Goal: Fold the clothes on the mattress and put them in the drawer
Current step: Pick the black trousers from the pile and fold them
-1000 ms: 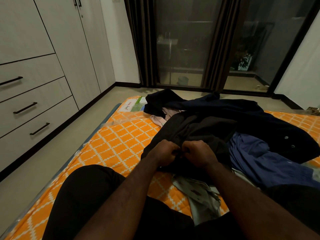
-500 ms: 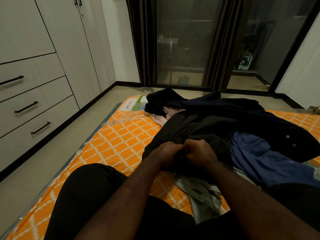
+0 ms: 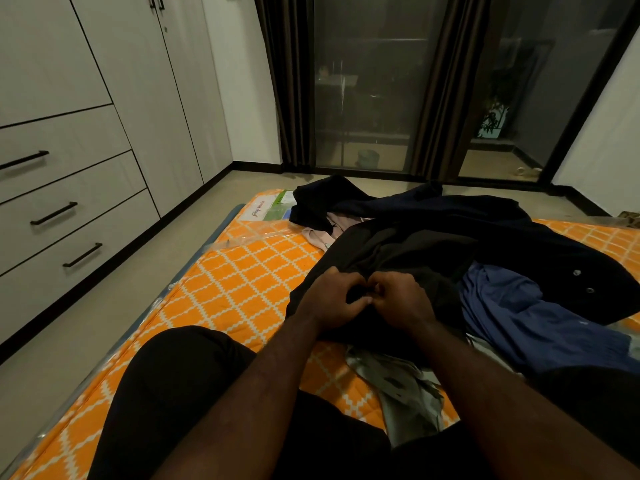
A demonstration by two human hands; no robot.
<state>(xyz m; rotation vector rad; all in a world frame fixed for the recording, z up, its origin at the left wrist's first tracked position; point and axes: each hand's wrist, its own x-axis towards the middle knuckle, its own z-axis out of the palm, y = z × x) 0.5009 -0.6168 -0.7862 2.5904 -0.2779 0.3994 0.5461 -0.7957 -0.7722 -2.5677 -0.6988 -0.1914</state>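
The person sits on the orange mattress (image 3: 242, 289). The left hand (image 3: 330, 301) and right hand (image 3: 403, 301) meet knuckle to knuckle, each grip clamped on a bunched fold of the black garment (image 3: 398, 247) (it lies mid-mattress, overlapping a grey garment (image 3: 405, 386)). A blue garment (image 3: 512, 306) lies just right of it. The drawers (image 3: 69, 209) at left are closed.

Left forearm (image 3: 259, 375) and right forearm (image 3: 485, 393) bare — legs in plain black trousers (image 3: 173, 393), smooth, matte.
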